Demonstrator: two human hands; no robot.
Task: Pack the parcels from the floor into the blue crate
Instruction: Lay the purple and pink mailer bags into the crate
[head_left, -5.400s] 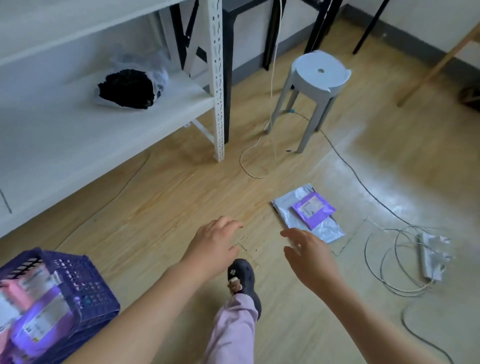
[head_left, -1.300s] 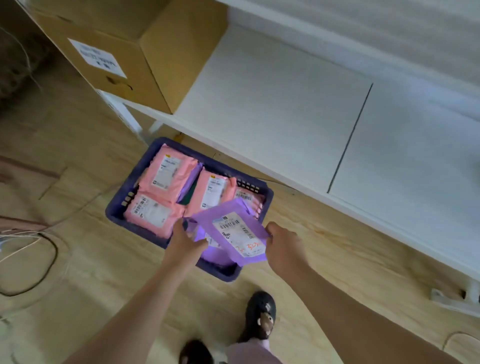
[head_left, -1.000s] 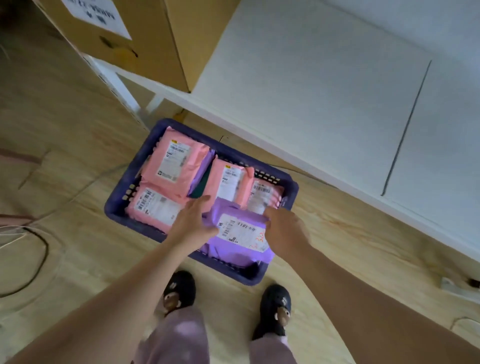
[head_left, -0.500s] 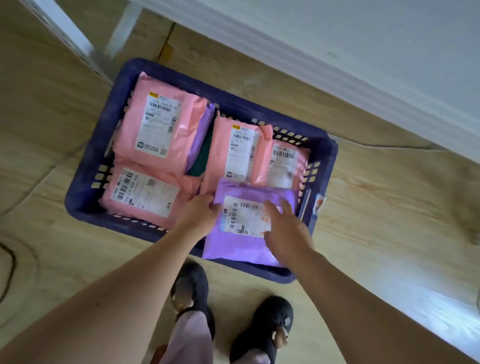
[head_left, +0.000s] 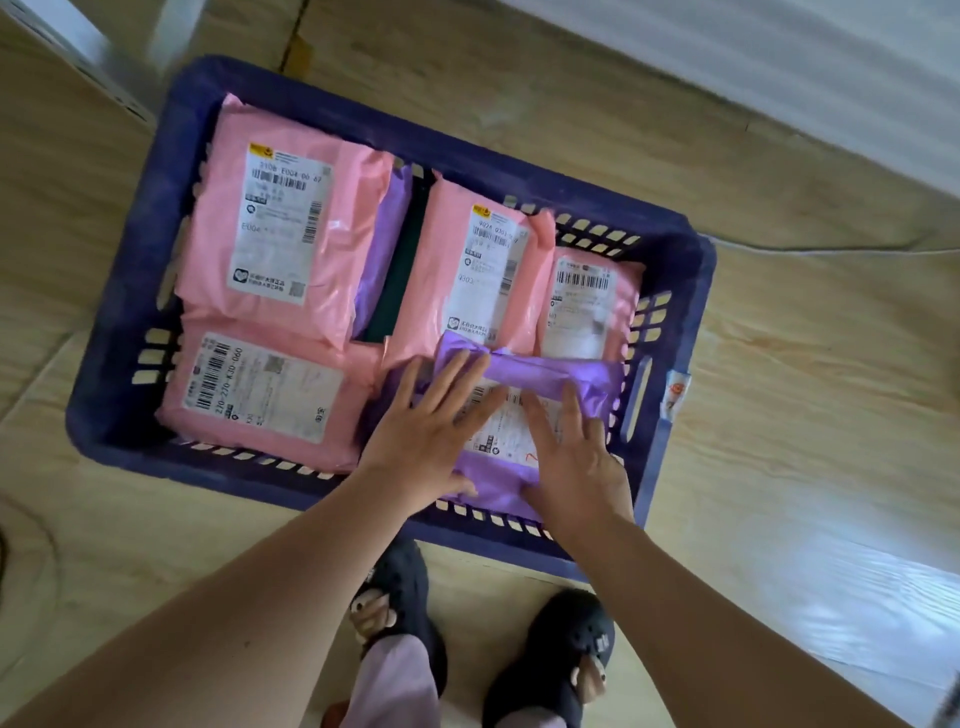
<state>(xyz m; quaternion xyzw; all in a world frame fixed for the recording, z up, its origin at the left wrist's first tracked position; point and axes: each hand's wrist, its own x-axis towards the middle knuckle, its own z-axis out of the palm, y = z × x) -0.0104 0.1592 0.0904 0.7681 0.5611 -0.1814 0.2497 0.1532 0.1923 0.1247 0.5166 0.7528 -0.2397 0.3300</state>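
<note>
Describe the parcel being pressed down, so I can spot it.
Find the blue crate on the floor. In its near right corner, under the left hand and right hand, lies the purple parcel. Its neighbours on top are pink parcels.

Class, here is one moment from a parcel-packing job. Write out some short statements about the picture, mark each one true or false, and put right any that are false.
1. The left hand and right hand lie flat, fingers straight, on the purple parcel. True.
2. The blue crate stands on a white shelf. False: it stands on the wooden floor.
3. Four pink parcels show in the blue crate. True.
4. The right hand grips the crate's handle slot. False: it presses on the purple parcel, inside the crate.
</note>
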